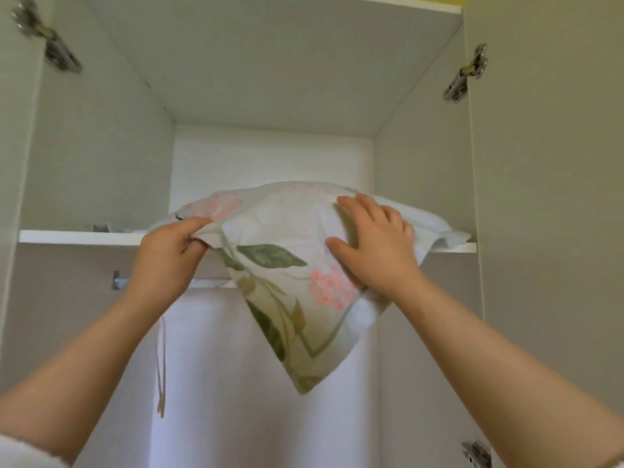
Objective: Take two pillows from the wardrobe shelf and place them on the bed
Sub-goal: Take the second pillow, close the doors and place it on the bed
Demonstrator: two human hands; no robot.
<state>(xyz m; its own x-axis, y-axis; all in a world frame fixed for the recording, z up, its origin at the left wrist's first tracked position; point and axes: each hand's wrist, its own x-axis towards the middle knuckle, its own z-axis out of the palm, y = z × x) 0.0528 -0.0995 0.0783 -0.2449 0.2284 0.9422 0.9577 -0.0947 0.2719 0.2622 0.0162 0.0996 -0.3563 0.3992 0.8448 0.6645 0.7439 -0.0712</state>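
Observation:
A floral pillow [283, 238] with pink flowers and green leaves lies on the high wardrobe shelf [81, 237], one corner hanging down over the shelf's front edge. My left hand [169, 255] pinches the pillow's left front edge between thumb and curled fingers. My right hand [374, 241] lies flat on the pillow's right side with fingers spread and fairly straight. A plain white pillow [425, 221] shows behind and to the right of the floral one, partly hidden by it.
Both wardrobe doors stand open, with metal hinges [467, 76] on the side walls. Below the shelf runs a hanging rail [209, 282] holding a white garment [236, 366] with a dangling cord [161, 366].

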